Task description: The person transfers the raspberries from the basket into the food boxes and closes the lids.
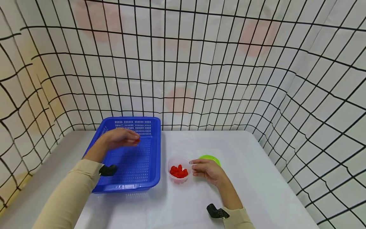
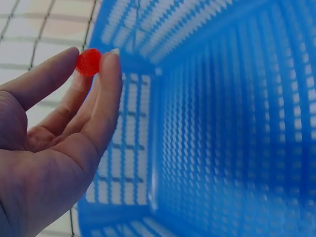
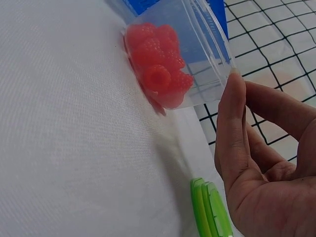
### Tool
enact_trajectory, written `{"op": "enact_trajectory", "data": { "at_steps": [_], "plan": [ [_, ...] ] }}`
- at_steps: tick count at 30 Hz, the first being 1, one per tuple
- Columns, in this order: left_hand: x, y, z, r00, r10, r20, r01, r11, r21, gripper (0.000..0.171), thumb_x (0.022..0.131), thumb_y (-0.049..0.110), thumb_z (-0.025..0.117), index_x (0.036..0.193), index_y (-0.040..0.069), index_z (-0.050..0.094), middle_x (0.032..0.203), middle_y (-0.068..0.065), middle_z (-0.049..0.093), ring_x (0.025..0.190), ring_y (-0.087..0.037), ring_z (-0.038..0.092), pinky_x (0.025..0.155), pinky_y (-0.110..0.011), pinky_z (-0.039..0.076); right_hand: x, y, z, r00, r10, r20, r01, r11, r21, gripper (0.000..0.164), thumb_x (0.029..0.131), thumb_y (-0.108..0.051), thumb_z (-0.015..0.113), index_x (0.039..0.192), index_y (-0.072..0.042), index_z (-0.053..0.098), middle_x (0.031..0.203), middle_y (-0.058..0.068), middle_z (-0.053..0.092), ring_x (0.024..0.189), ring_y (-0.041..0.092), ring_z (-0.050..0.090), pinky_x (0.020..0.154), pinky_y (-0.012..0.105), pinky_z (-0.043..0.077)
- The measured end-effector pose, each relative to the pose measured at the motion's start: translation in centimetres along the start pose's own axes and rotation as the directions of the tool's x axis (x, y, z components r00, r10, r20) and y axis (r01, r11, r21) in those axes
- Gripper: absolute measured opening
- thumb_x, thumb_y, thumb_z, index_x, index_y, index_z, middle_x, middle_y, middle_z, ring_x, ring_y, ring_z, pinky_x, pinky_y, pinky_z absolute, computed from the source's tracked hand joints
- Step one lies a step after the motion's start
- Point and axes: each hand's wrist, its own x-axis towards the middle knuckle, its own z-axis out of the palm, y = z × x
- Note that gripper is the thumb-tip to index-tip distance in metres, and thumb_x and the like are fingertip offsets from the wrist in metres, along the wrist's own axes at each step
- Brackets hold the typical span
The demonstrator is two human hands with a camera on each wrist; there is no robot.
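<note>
My left hand (image 1: 121, 138) is over the blue plastic basket (image 1: 157, 152), and its thumb and fingertips pinch a single red raspberry (image 2: 89, 62). In the left wrist view the basket's perforated floor and walls lie beside that hand. My right hand (image 1: 210, 171) is at the right side of a small clear plastic tub (image 3: 210, 91), thumb and finger pinching its rim. Several red raspberries (image 1: 178, 171) sit in the bottom of this tub, which stands upright on the table. Partly behind the right hand lies a bright green lid (image 1: 211, 157).
A white cloth covers the table (image 1: 183, 210). Black wire grid panels (image 1: 217, 79) with white sheeting behind them rise along the back and both sides. The basket stands close to the back grid, left of the tub.
</note>
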Motion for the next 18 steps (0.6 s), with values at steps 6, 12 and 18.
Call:
{"op": "enact_trajectory", "data": {
  "at_steps": [6, 12, 18],
  "plan": [
    [0.3, 1.7, 2.9, 0.999, 0.044, 0.02, -0.044, 0.999, 0.005, 0.041, 0.102, 0.001, 0.054, 0.139, -0.016, 0.047, 0.116, -0.015, 0.071, 0.099, -0.016, 0.072, 0.103, -0.041, 0.054, 0.0, 0.0, 0.1, 1.0, 0.004, -0.003, -0.003, 1.0, 0.002, 0.041, 0.092, -0.004, 0.07, 0.129, 0.011, 0.06, 0.114, 0.019, 0.072, 0.071, 0.017, 0.072, 0.076, 0.03, 0.063],
    [0.3, 2.8, 5.5, 0.996, 0.064, 0.058, -0.066, 0.997, 0.038, 0.039, 0.101, 0.005, 0.059, 0.135, -0.013, 0.054, 0.124, -0.021, 0.069, 0.108, -0.027, 0.072, 0.099, -0.039, 0.057, -0.1, -0.2, 0.2, 1.0, 0.005, -0.004, -0.005, 1.0, 0.002, 0.042, 0.092, -0.004, 0.071, 0.13, 0.01, 0.06, 0.112, 0.018, 0.073, 0.071, 0.016, 0.072, 0.077, 0.03, 0.063],
    [0.4, 3.9, 8.2, 0.994, 0.067, 0.087, -0.069, 0.997, 0.029, 0.034, 0.098, 0.003, 0.062, 0.13, -0.008, 0.061, 0.126, -0.024, 0.067, 0.109, -0.032, 0.071, 0.103, -0.047, 0.053, -0.1, -0.2, 0.2, 1.0, 0.002, -0.008, -0.002, 1.0, -0.005, 0.04, 0.093, -0.004, 0.07, 0.129, 0.011, 0.06, 0.113, 0.019, 0.072, 0.071, 0.016, 0.072, 0.076, 0.029, 0.063]
  ]
}}
